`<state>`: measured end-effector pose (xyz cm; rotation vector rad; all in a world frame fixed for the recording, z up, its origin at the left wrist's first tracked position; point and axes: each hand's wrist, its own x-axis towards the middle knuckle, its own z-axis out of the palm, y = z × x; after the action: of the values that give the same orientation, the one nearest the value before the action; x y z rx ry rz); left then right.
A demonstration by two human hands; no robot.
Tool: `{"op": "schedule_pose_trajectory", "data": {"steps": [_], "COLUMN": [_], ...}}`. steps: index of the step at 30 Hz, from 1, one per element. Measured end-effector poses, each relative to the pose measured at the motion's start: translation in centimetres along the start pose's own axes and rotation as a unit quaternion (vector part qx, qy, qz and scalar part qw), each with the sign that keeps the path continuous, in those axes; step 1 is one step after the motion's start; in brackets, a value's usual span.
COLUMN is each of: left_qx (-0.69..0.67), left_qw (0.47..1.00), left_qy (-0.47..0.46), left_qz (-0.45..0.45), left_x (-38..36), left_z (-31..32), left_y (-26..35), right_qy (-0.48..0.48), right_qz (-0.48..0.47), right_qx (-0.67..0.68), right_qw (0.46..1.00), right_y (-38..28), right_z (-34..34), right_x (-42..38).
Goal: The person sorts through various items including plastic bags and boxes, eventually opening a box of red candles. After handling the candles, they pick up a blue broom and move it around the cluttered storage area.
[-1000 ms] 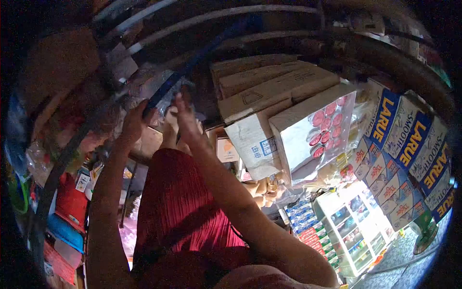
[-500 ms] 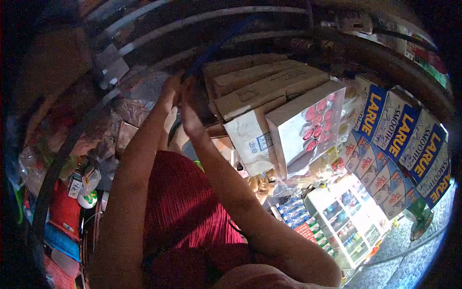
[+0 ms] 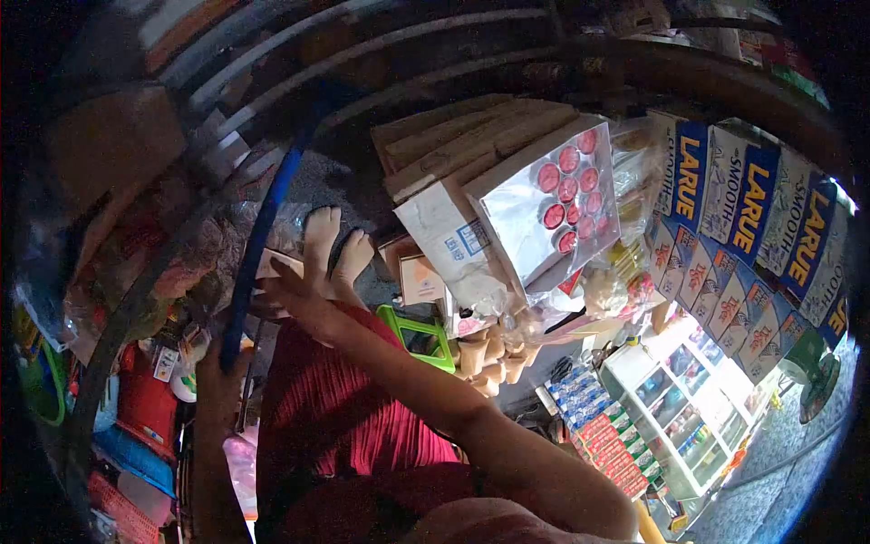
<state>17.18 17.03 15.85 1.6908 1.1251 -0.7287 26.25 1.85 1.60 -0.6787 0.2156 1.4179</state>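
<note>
Now, step in hand: the work looks like steering a long blue pole (image 3: 263, 227) among hung and stacked shop goods, with the pole raised.
Left hand: the left hand (image 3: 220, 363) is closed round the pole's lower end, low at the person's side.
Right hand: the right hand (image 3: 299, 295) is stretched forward with fingers extended and grips nothing that I can see; it is just beside a small pale box (image 3: 276, 263), but contact cannot be told.
Pole's place: it rises from the left hand, up past the person's bare feet (image 3: 322, 238) and red skirt (image 3: 335, 408), into the dark overhead racks.
Pole's look: slim, straight, rigid-looking, plain blue; its top end is lost in shadow.
Next move calls for: a steady second grip from the right hand, I judge, and care with the top, since cardboard boxes (image 3: 453, 145) are stacked near.
Nearby: a green stool (image 3: 421, 335); LARUE cartons (image 3: 752, 208) well apart to the right.
</note>
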Motion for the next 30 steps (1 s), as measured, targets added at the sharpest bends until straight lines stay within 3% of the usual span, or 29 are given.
{"op": "schedule_pose_trajectory", "data": {"steps": [1, 2, 4, 6, 8, 10, 12, 13, 14, 16, 18, 19, 22, 24, 25, 27, 29, 30], "left_qx": [0.058, 0.117, 0.05, -0.118, -0.101, -0.227, -0.207, -0.203, -0.239, -0.338, -0.28, -0.277, -0.395, -0.392, -0.376, -0.353, -0.351, -0.33], "left_qw": [0.996, 0.985, 0.986, 0.99, 0.99, 0.96, 0.97, 0.965, 0.949, 0.898, 0.894, 0.896, 0.828, 0.902, 0.914, 0.917, 0.904, 0.916], "left_qy": [0.039, 0.078, 0.099, -0.022, -0.04, -0.077, -0.054, -0.062, -0.086, -0.147, -0.214, -0.213, -0.373, -0.14, -0.099, -0.187, -0.244, -0.226], "left_qz": [0.049, 0.098, 0.124, -0.076, -0.092, -0.148, -0.117, -0.154, -0.185, -0.24, -0.276, -0.274, -0.139, -0.113, -0.12, -0.005, 0.017, 0.031], "left_x": [-0.3, -0.3, -0.1, -0.1, 0.5, 0.7, 0.0, -1.0, -2.7, -6.5, -9.1, -9.3, -9.6, -8.7, -7.7, -3.3, 1.4, 3.3], "left_z": [1.0, 1.7, 1.8, -0.9, -2.3, -2.8, -2.3, -2.4, -2.8, -4.1, -6.2, -6.6, -6.1, -4.3, -3.4, -3.5, -2.7, -2.0], "left_y": [-1.0, -1.6, -0.5, 1.5, 5.0, 5.7, 5.3, 4.7, 3.1, -1.9, -10.1, -9.4, -5.4, -2.3, 0.0, 1.3, 2.4, 3.8], "right_qy": [0.071, 0.069, 0.097, 0.066, 0.035, 0.102, 0.096, 0.096, 0.097, 0.002, -0.069, -0.07, -0.071, 0.029, 0.055, 0.085, 0.113, 0.113], "right_qz": [0.005, 0.004, 0.055, 0.028, -0.003, -0.022, -0.01, -0.004, 0.004, -0.036, 0.077, 0.073, 0.019, -0.162, -0.15, -0.134, -0.223, -0.222], "right_qx": [-0.007, -0.007, -0.062, -0.054, -0.046, -0.106, -0.081, -0.069, -0.059, -0.045, -0.062, -0.061, -0.033, -0.216, -0.23, -0.236, -0.174, -0.172], "right_qw": [0.997, 0.998, 0.992, 0.996, 0.998, 0.989, 0.992, 0.993, 0.994, 0.998, 0.993, 0.993, 0.997, 0.962, 0.96, 0.959, 0.953, 0.953], "right_y": [-1.8, -2.6, -3.4, -3.8, -5.0, -6.3, -6.5, -6.0, -5.9, -4.6, -2.9, -2.9, -4.8, -5.9, -7.5, -9.8, -10.9, -11.3], "right_z": [2.4, 3.2, 3.8, 3.6, 3.4, 3.4, 4.0, 4.8, 5.9, 7.0, 7.5, 8.5, 10.6, 10.2, 9.8, 7.7, 5.4, 4.9], "right_x": [-0.6, -0.2, 1.3, 3.3, 4.9, 5.5, 5.1, 4.0, 2.6, -0.3, -2.0, -3.0, -5.2, -5.1, -4.9, -4.4, -3.9, -5.0]}}
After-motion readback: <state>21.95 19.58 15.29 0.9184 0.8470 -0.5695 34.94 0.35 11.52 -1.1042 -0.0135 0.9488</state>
